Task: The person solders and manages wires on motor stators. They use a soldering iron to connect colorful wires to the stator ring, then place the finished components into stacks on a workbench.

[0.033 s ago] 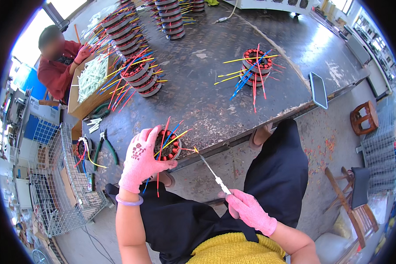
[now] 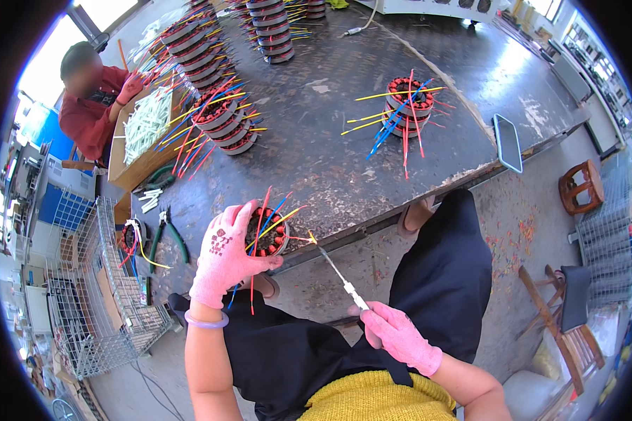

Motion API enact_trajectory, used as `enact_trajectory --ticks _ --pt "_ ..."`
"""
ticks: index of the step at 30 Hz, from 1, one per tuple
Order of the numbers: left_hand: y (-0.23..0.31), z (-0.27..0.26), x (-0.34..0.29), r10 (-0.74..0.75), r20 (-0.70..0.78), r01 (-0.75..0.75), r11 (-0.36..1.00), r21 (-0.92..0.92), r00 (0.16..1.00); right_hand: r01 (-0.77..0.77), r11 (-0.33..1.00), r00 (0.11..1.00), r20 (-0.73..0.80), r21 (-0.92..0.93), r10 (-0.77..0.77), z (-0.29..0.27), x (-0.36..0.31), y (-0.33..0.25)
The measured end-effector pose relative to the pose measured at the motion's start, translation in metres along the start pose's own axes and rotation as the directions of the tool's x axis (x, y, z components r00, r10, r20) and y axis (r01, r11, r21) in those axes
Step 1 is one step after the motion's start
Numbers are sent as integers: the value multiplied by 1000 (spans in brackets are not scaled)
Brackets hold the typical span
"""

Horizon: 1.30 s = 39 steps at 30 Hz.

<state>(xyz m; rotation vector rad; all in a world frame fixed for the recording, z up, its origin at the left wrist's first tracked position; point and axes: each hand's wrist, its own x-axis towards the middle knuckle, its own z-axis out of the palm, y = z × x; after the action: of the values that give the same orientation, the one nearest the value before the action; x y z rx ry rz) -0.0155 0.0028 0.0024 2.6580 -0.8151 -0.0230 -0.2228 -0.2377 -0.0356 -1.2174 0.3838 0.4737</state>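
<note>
At the near edge of the table, my left hand (image 2: 225,249), in a pink glove, grips a motor stator (image 2: 282,237) with red windings and red, blue and yellow leads. My right hand (image 2: 399,335), gloved alike, is closed around the handle of a soldering iron (image 2: 339,276), a thin metal shaft with a white collar. Its tip meets the end of a short lead that sticks out from the stator's right side, where a small yellow-orange bit (image 2: 312,239) shows. My fingers hide the stator's left side.
Pliers (image 2: 165,228) and another stator (image 2: 128,237) lie to the left. Stator stacks (image 2: 225,126) rise behind, beside a box of white tubes (image 2: 124,156). Stacked stators (image 2: 409,105) and a phone (image 2: 508,144) are at right. A co-worker (image 2: 95,105) sits far left.
</note>
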Motion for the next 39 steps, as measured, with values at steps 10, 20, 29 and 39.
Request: enact_trajectory --ticks 10,20,29,39 --pt "-2 2 1 -11 31 11 1000 -6 999 -4 999 1000 7 39 3 0 1 2" --pt "0 0 1 -11 21 11 1000 19 1000 -20 999 1000 12 -40 20 -3 0 -1" --pt "-1 -1 0 9 10 -9 999 39 1000 16 995 1000 29 -103 -13 -4 -1 -1" --pt "-1 -1 0 13 13 -14 999 42 1000 76 986 996 56 -151 -68 -4 -1 -1"
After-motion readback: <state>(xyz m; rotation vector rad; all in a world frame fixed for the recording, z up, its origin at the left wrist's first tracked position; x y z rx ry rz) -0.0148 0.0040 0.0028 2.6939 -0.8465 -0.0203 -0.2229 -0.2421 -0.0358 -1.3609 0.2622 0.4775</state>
